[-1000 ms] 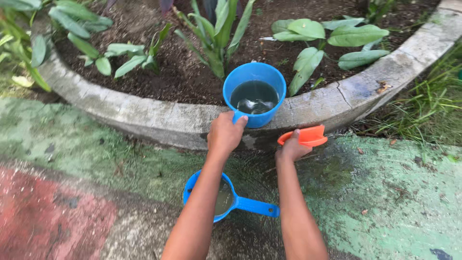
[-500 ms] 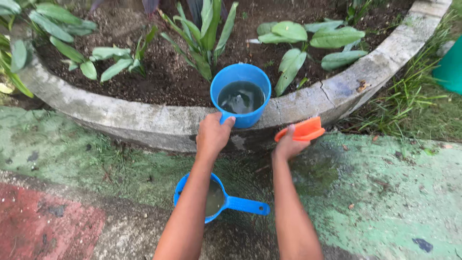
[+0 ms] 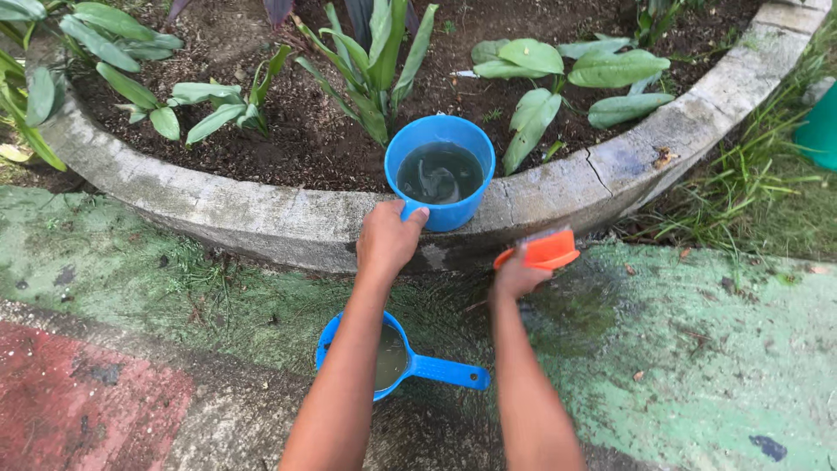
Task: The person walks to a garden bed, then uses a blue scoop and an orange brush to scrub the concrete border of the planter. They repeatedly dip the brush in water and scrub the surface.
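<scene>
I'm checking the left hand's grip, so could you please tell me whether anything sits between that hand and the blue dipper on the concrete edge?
Nothing visible does. The left hand is already closed on the handle of the blue dipper, which rests on the concrete edge with water inside.

We see a curved concrete curb (image 3: 261,214) edging dark soil (image 3: 305,139) with green leafy plants (image 3: 375,61); grass (image 3: 741,192) grows at its right end.
</scene>
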